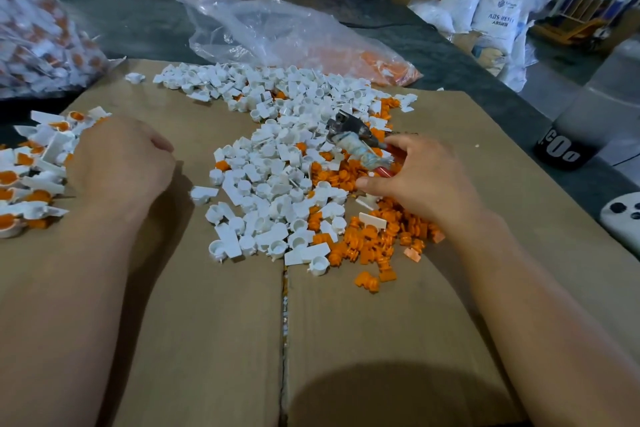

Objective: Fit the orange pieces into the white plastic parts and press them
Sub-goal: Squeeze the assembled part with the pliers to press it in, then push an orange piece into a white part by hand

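Observation:
A heap of white plastic parts [277,163] covers the middle of the cardboard sheet [214,322]. Loose orange pieces [374,243] lie along its right side. My right hand [415,180] grips the red handles of a pair of pliers [356,139] whose metal jaws point up-left over the heap. My left hand [121,163] rests knuckles-up on the cardboard at the left, fingers curled under; whether it holds anything is hidden. Beside it lies a pile of assembled white-and-orange parts [31,170].
A clear plastic bag [277,35] with orange pieces lies behind the heap. A bag of assembled parts [38,31] sits at the far left. A dark bottle [581,128] and a white controller [623,218] stand at the right edge. Boxes and sacks fill the background.

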